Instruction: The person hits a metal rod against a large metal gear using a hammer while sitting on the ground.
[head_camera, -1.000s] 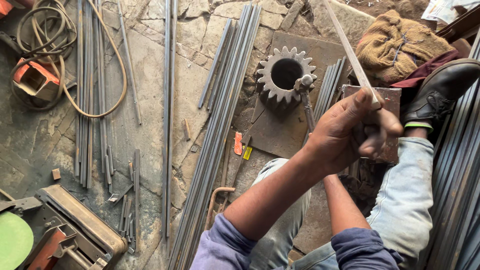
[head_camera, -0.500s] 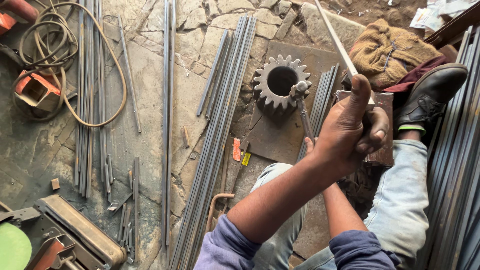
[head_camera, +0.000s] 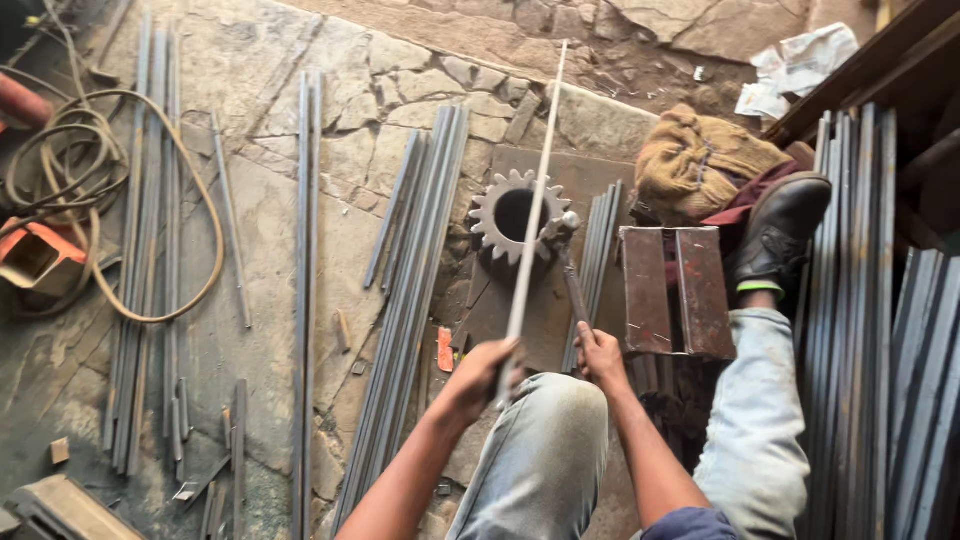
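My left hand (head_camera: 482, 375) is closed around the near end of a long thin metal rod (head_camera: 537, 190), which slants up and away across a toothed steel gear (head_camera: 512, 215). Just beside it, my right hand (head_camera: 600, 355) grips the handle of a hammer (head_camera: 563, 240) whose head rests next to the gear. Both hands hover above my left knee in light jeans (head_camera: 545, 450). A rusty metal block (head_camera: 672, 290) stands to the right of the hands, and my black shoe (head_camera: 780, 235) sits beside it.
Bundles of steel rods (head_camera: 405, 300) lie on the stone floor, with more at left (head_camera: 150, 250). A coiled hose (head_camera: 90, 190) and an orange tool (head_camera: 35, 255) are far left. Flat steel bars (head_camera: 860, 300) line the right. A burlap sack (head_camera: 700, 160) lies behind the block.
Both hands came away from the rusty block and moved left toward my knee. The rod swung left and now crosses the gear. My right hand has taken the hammer handle.
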